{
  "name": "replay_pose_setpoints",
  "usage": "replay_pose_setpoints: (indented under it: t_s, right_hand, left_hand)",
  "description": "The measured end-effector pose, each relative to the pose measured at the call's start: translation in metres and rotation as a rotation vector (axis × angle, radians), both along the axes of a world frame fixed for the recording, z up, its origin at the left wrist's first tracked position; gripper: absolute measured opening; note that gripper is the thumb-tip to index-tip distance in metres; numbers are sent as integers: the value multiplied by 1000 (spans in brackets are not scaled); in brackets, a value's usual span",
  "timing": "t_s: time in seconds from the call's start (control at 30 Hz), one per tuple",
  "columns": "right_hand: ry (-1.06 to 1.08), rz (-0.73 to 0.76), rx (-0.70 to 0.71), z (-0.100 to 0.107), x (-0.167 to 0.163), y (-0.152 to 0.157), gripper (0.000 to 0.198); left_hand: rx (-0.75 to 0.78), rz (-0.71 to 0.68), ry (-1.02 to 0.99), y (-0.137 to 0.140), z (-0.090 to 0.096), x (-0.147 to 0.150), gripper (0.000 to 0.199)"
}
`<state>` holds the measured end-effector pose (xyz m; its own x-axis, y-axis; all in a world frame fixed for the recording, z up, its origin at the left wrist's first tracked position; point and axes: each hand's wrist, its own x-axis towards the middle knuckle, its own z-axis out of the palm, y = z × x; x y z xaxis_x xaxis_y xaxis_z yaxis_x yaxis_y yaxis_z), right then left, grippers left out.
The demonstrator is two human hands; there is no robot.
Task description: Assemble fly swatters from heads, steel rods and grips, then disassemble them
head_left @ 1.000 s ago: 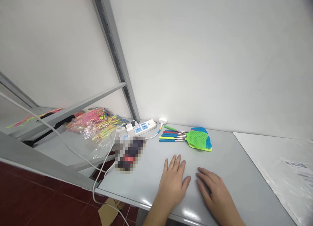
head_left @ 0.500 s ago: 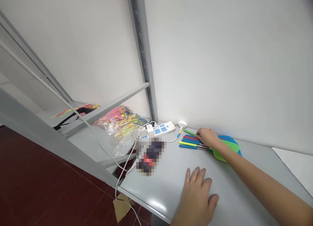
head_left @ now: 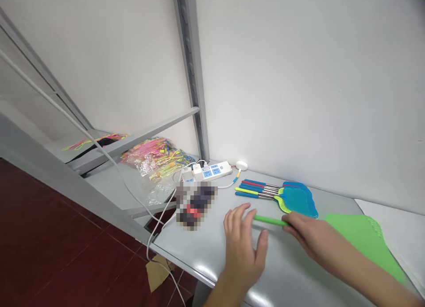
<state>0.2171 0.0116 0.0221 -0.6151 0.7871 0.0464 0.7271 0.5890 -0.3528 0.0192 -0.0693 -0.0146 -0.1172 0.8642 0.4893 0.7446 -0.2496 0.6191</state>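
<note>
My right hand (head_left: 314, 236) is closed around a green fly swatter (head_left: 360, 236), holding it just behind the green handle (head_left: 270, 220). Its broad green head extends to the right, partly hidden by my forearm. Close to the handle's tip, my left hand (head_left: 242, 242) is open, thumb apart from the curved fingers; whether a finger touches the tip I cannot tell. Behind both hands lies a pile of several fly swatters (head_left: 300, 200), with blue, red and yellow handles pointing left and blue and yellow-green heads on the right.
A white power strip (head_left: 212, 172) with plugs and a round white device (head_left: 241, 165) sit along the wall. A pixelated dark item (head_left: 197, 205) lies left of my hands. Bagged colourful cords (head_left: 159, 158) rest beyond the metal frame (head_left: 195, 76). White sheet (head_left: 392, 223) at right.
The green fly swatter has come off the pile toward me in my right hand. My left hand has moved up and left, near its handle. The view has shifted slightly.
</note>
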Motion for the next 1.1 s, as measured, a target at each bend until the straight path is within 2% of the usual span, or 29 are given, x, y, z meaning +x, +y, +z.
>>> replay_pose_setpoints:
  t_s: [0.07,0.13,0.17,0.23,0.33,0.4,0.47,0.63,0.73,0.8,0.87,0.97,1.03,1.1]
  right_hand:
    - [5,1,-102,-5,2,-23,32]
    - [22,-10,-193,-3,3,-33,33]
    - [35,-14,-227,0,4,-33,33]
    - [73,-27,-249,10,6,-25,32]
    - [118,-67,-183,25,16,-7,31]
    - [85,-81,-129,28,27,-1,32]
    - [14,-67,-84,22,37,-4,31]
    - [-173,85,83,-20,45,-32,19]
    - [-250,186,243,-38,36,-41,23]
    - [-270,249,382,-41,29,-43,24]
    - [-274,315,509,-37,23,-43,22]
    - [-277,395,630,-25,17,-45,16]
    - [-292,425,662,-17,17,-45,17]
    - [-310,441,671,-11,18,-45,18]
  left_hand:
    - [-105,-136,253,6,24,6,32]
    - [-299,-367,486,19,48,13,30]
    - [-418,-431,577,28,59,17,33]
    - [-455,-439,609,49,76,24,34]
    - [-398,-486,642,79,90,35,29]
    - [-342,-521,664,87,90,41,33]
    - [-299,-538,684,81,80,45,39]
    - [-313,-545,711,36,42,34,46]
    - [-357,-541,713,18,35,18,49]
    - [-409,-565,686,13,38,8,51]
    - [-496,-644,605,13,44,-2,51]
    - [-675,-828,349,17,50,-13,46]
    - [-896,-916,95,21,50,-20,46]
    - [-1216,-959,-193,25,47,-25,48]
